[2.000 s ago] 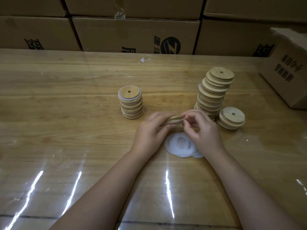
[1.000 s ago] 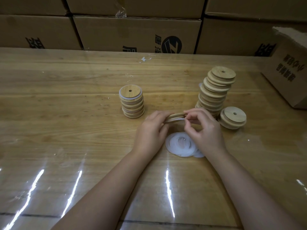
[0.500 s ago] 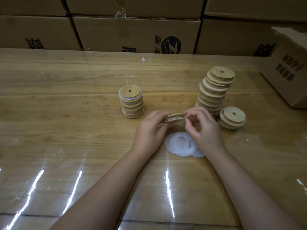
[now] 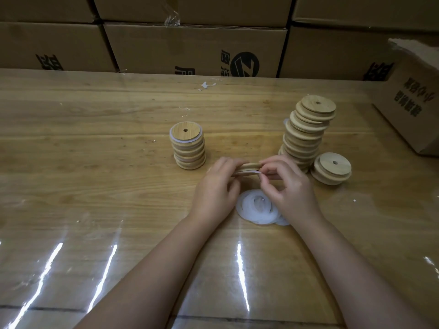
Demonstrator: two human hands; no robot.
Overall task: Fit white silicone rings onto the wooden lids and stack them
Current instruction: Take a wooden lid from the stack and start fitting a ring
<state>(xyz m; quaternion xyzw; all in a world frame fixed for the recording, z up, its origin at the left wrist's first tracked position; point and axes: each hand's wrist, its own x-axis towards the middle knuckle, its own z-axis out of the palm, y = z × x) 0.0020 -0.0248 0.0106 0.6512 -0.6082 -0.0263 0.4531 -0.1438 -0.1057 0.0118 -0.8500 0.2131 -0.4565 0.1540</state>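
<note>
This looks like a packing workshop or stockroom. Printed cardboard cartons [image 4: 194,48] are stacked wall-to-wall across the top of the frame, with another carton [image 4: 413,103] at the right edge. A wooden workbench [image 4: 95,186] lies under glossy clear film. At centre, identical wooden lids [image 4: 306,134] stand in batch stacks, with a heap of white silicone rings [image 4: 259,210] near them.

In front of you: wooden tabletop [image 4: 95,186], grain running left to right, covered by clear plastic sheet [image 4: 71,233]; bright glare streaks on sheet near your edge. Few small white scraps [image 4: 206,85] lying near far edge. Behind tabletop: stacked brown cardboard boxes [image 4: 142,43], black print on faces. Middle box carries round black logo [image 4: 244,64]. Crumpled clear tape [image 4: 172,16] at seam above it. At your far right: another cardboard box [image 4: 413,103] on tabletop, set at angle, black print on side, white material at top.
</note>
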